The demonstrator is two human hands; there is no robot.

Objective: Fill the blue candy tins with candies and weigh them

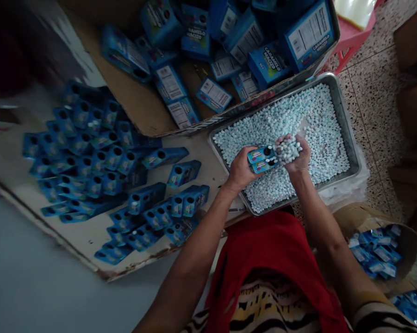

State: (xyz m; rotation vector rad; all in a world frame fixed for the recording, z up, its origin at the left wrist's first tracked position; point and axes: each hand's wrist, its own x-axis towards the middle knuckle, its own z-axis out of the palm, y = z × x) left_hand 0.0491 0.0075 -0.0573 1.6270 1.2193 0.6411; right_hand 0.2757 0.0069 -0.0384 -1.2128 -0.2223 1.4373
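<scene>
My left hand [241,169] grips two small blue boxes [263,158] side by side, their round openings facing right. My right hand [296,155] is cupped around a handful of small pale blue-white candies [289,149], held right against the boxes' open ends. Both hands hover over a metal tray [347,134] filled with the same pale candies [312,120].
Several small blue boxes [100,162] lie in rows on a cardboard sheet [86,238] to the left. A cardboard carton [142,101] with larger blue printed boxes [269,62] sits behind the tray. More blue packets [375,252] fill a basket at the right. A pink stool [350,39] stands on speckled floor.
</scene>
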